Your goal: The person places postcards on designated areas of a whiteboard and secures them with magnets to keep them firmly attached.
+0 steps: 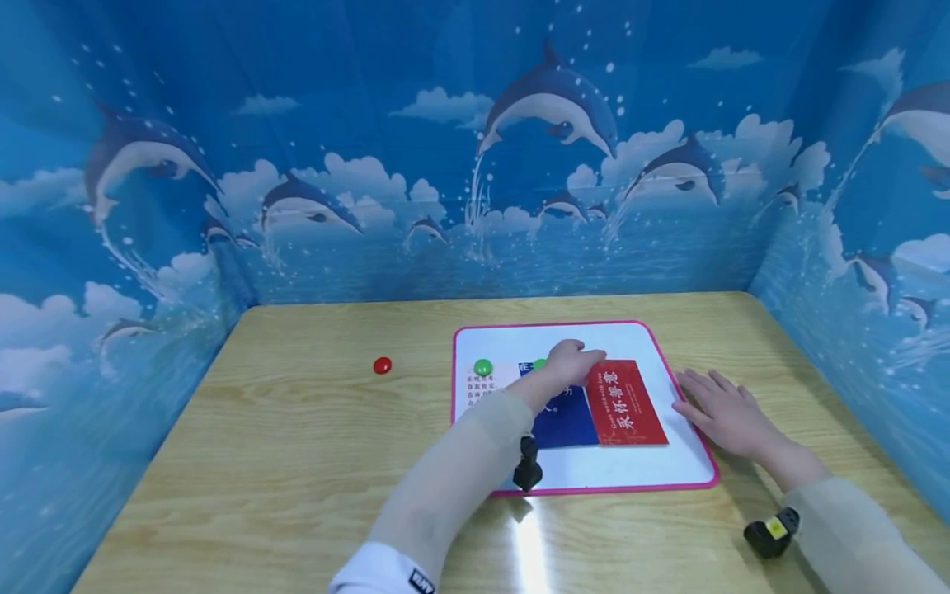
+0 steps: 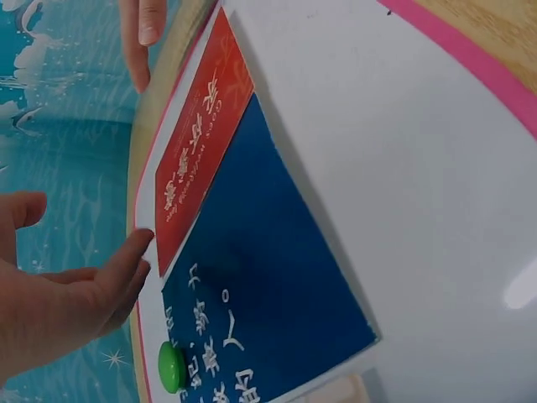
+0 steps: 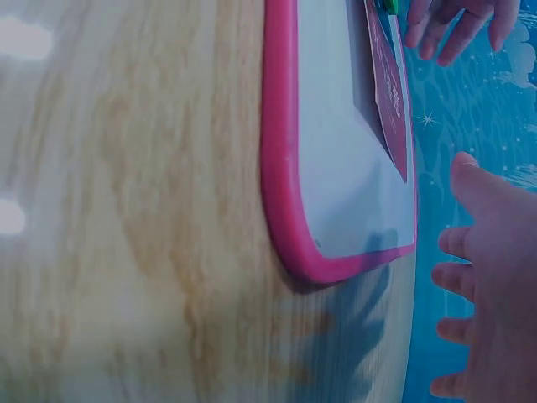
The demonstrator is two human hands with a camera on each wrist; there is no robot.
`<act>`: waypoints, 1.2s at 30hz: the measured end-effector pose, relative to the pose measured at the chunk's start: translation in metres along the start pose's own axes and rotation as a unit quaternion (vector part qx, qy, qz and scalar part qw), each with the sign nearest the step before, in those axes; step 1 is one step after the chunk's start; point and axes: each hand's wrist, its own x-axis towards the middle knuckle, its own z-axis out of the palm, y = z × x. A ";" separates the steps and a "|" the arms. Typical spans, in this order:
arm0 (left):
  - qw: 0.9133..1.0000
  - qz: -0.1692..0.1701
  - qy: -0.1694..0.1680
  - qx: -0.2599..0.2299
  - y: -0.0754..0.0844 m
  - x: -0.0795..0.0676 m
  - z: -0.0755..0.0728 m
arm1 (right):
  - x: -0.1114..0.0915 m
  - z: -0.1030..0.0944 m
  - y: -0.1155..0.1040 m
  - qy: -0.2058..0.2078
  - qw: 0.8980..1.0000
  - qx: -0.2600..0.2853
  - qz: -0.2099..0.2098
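A whiteboard (image 1: 594, 470) with a pink rim lies flat on the table. On it a red card (image 1: 631, 404), a blue card (image 1: 564, 422) and a white card (image 1: 482, 386) with dark characters lie side by side. A green round magnet (image 1: 483, 367) sits on the white card; another green magnet (image 2: 172, 367) is on the blue card. My left hand (image 1: 567, 363) hovers above the tops of the blue and red cards, fingers extended, nothing in it. Beside the board's right rim, my right hand (image 1: 731, 412) is spread with its fingers apart and empty.
A red round magnet (image 1: 382, 365) lies on the wooden table (image 1: 297, 462) left of the board. A blue dolphin-print curtain (image 1: 386, 148) walls in the back and both sides.
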 end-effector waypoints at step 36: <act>0.934 0.095 0.218 0.268 -0.078 -0.003 -0.144 | -0.004 0.027 -0.035 0.007 0.996 -0.009 -0.085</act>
